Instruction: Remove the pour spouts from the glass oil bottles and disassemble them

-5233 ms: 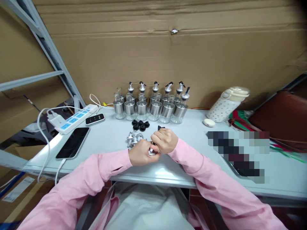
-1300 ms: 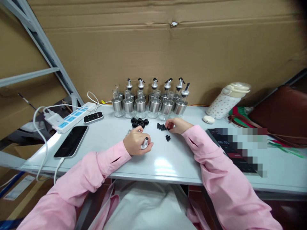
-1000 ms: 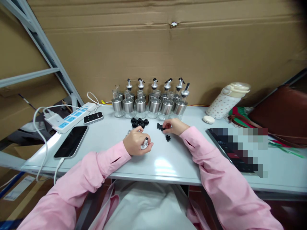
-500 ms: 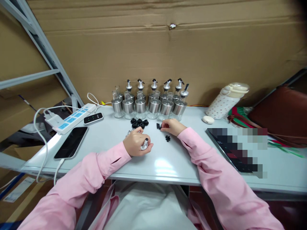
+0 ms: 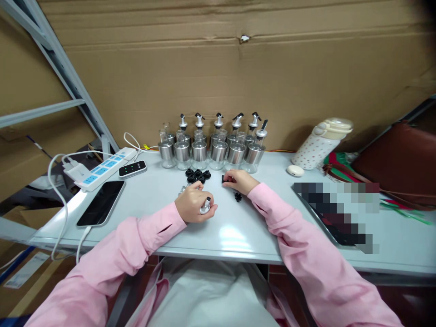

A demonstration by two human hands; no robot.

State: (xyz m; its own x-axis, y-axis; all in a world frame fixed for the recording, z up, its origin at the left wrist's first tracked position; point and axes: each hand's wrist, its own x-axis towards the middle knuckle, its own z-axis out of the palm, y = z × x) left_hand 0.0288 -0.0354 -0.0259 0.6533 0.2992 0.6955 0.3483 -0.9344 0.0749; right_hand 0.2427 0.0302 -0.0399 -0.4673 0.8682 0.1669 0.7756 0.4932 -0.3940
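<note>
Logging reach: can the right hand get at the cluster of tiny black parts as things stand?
Probably yes: the tiny black parts lie in view on the table, close to the right hand, with nothing seen between. Its fingers are at a black piece, though.

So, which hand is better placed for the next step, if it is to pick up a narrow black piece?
Probably the right hand: a narrow black piece shows right at its fingertips, though whether they grip it is unclear. The left hand is occupied with a silver spout.
</note>
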